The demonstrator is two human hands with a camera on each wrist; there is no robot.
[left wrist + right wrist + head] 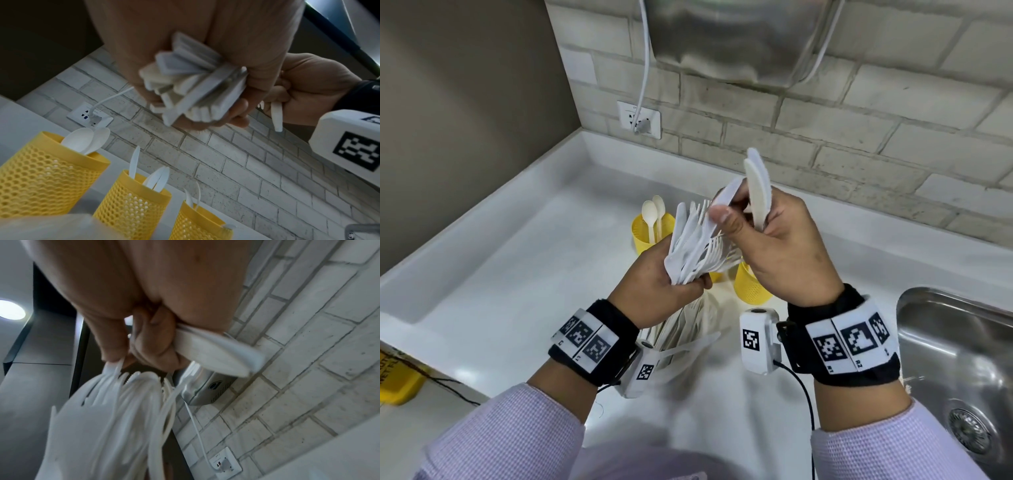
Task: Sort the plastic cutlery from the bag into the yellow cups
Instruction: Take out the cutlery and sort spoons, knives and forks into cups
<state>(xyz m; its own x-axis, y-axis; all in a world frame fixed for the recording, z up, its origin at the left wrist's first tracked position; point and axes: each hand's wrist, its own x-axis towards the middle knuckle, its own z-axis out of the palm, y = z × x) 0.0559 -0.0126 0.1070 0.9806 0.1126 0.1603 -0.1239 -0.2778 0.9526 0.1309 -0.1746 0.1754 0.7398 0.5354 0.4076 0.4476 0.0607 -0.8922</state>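
Note:
My left hand (664, 291) grips a fanned bundle of white plastic cutlery (698, 246) by the handles, above the counter; forks and knives show in it. The handle ends (191, 87) stick out of the fist in the left wrist view. My right hand (784, 253) holds two knives (756, 188) upright in its curled fingers and pinches the tip of another knife (726, 198) in the bundle. Three yellow mesh cups stand behind: the left cup (41, 178) has two spoons, the middle cup (131, 207) knives, the right cup (197, 227) thin pieces. The bag (681, 329) lies under my hands.
A steel sink (962, 359) is sunk in the counter at the right. On the brick wall are a socket (639, 120) with a white cable and a steel appliance (739, 41) above. A yellow object (397, 377) lies at the left edge.

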